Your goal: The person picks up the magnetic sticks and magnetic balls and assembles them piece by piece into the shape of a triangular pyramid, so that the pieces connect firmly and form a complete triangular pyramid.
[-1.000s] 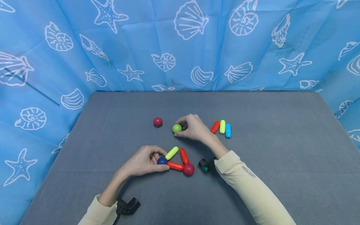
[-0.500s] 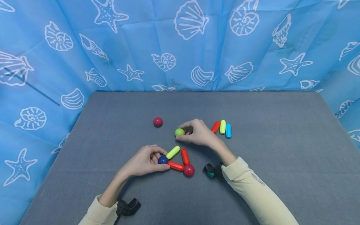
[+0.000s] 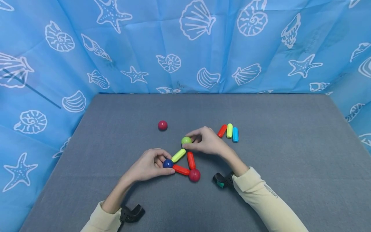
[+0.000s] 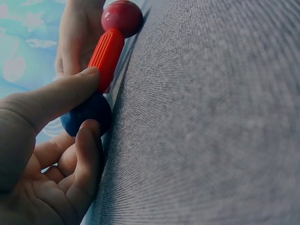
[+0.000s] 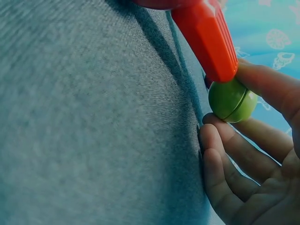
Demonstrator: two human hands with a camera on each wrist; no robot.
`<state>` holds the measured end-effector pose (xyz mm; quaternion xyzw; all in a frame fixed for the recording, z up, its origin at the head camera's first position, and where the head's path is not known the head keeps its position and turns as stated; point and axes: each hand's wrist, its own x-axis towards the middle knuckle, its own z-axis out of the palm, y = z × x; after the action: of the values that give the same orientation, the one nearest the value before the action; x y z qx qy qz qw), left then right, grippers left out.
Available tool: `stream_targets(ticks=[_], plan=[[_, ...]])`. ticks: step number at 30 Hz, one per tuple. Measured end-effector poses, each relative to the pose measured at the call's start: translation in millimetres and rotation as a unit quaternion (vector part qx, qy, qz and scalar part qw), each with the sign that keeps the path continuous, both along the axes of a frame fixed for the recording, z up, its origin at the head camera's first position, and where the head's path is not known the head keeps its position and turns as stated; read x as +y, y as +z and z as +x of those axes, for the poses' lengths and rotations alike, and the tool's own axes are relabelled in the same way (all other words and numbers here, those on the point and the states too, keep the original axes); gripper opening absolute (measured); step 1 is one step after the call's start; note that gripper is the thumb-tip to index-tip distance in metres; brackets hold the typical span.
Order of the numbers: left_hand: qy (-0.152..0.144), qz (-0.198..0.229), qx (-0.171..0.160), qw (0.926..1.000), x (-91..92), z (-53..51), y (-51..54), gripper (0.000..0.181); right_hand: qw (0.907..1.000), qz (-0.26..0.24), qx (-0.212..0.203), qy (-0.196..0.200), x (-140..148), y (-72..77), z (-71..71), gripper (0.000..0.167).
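Observation:
My left hand (image 3: 149, 166) pinches a blue ball (image 3: 167, 163) between thumb and fingers, its thumb reaching onto a red rod (image 4: 107, 56). That rod joins the blue ball to a red ball (image 3: 194, 175). A yellow rod (image 3: 178, 155) slants away from the blue ball, and a second red rod (image 3: 191, 160) extends from the red ball. My right hand (image 3: 207, 140) holds a green ball (image 3: 186, 140) with a seam (image 5: 236, 104) at the far ends of these two rods. Whether the green ball touches either rod, I cannot tell.
Beyond the hands lies a loose red ball (image 3: 163, 125). To the right, a red rod (image 3: 222, 131), a yellow rod (image 3: 229, 131) and a blue rod (image 3: 235, 135) lie side by side. A shell-patterned blue curtain (image 3: 185, 48) stands behind the grey table (image 3: 290, 145).
My right hand has brought the green ball nearer and slightly right, to the open ends of the yellow and red rods. The left hand keeps its hold on the blue ball, nearly still.

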<state>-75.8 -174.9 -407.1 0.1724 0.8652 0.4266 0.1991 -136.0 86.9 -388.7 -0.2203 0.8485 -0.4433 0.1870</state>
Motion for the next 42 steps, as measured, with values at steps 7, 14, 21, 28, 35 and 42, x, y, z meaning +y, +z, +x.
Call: stream_targets(ticks=[7,14,21,28,35,42], plan=[[0.006,0.002,0.005,1.0000,0.3,0.7,-0.7,0.041,1.0000,0.000,-0.007,-0.003,2,0.0,2.8,0.039],[0.014,-0.002,0.003,0.9999,0.9,0.5,-0.2,0.042,1.0000,0.003,-0.007,-0.001,2,-0.1,5.3,0.038],[0.021,0.003,0.011,0.9997,1.2,1.3,-1.0,0.042,0.9981,0.050,-0.002,-0.036,-1,6.2,18.7,0.058],[0.031,0.004,0.015,0.9994,2.7,2.3,-1.7,0.040,0.9895,0.113,0.000,-0.090,-8,14.5,43.7,0.050],[0.036,0.006,0.016,0.9992,2.9,2.4,-2.3,0.037,0.9862,0.140,-0.003,-0.087,-16,14.6,54.8,0.044],[0.038,0.009,0.012,0.9992,4.3,2.9,-3.0,0.036,0.9899,0.116,0.000,-0.081,-19,11.9,58.9,0.034]])
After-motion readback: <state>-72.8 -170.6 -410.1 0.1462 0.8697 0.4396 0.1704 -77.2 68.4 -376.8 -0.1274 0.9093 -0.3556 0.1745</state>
